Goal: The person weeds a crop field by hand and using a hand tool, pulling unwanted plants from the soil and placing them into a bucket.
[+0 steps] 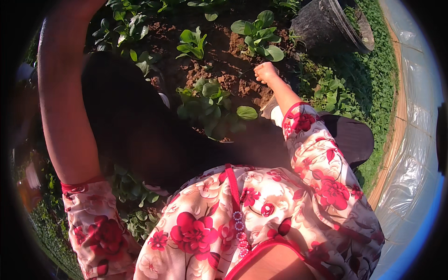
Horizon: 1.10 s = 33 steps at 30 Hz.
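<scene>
My right hand (267, 73) is closed in a fist just above the brown soil (238, 86). A thin dark strand shows beside its fingers, but what they hold, if anything, is too small to name. Just beyond that hand grows a broad-leaved green plant (261, 35). A smaller leafy plant (192, 44) stands to its left, and another clump (210, 95) grows nearer to me, partly in shadow. My left forearm (65, 102) reaches up along the left side. Only the base of my left hand (84, 7) shows at the top edge; its fingers are cut off.
A dark bucket (319, 28) lies tilted at the far right. Dense low greenery (382, 84) runs beside it, bordered by clear plastic sheeting (415, 126). My dark-clothed knees (121, 102) flank the plants. More leafy plants (130, 28) grow at the far left.
</scene>
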Motion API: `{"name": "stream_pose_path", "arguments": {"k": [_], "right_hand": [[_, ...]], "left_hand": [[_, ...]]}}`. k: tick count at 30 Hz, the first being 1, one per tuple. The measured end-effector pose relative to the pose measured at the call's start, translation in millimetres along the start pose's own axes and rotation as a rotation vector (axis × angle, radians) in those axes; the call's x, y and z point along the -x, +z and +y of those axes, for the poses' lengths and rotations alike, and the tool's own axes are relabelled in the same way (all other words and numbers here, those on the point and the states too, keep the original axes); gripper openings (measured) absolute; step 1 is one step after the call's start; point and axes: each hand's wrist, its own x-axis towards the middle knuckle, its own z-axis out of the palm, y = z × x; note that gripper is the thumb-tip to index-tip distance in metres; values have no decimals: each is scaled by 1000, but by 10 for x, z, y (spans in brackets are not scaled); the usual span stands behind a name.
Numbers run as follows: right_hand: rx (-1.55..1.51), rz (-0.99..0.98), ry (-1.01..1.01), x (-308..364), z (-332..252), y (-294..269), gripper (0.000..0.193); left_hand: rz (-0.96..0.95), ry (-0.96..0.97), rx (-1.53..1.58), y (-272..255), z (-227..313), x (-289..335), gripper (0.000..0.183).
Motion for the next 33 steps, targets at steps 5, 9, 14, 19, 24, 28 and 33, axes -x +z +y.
{"name": "stream_pose_path", "arguments": {"k": [5,9,14,19,24,28,33], "right_hand": [[-484,193,228,-247,308,550,9],[-575,287,427,-340,315,687,13],[-425,502,588,-471,265,715,52],[-411,514,578,-439,366,777,47],[-804,431,604,-209,377,648,15],[-1282,408,527,155,113,192,12],[-1218,925,-297,734,-796,-1078,9]], "left_hand": [[67,-44,-89,-393,344,164,23],[117,-72,-155,-583,545,55,24],[157,-79,-215,-748,767,-23,25],[180,-94,-252,-876,902,29,26],[178,-101,-247,-940,906,80,27],[165,-114,-235,-938,894,59,28],[162,-113,-215,-907,890,43,29]]}}
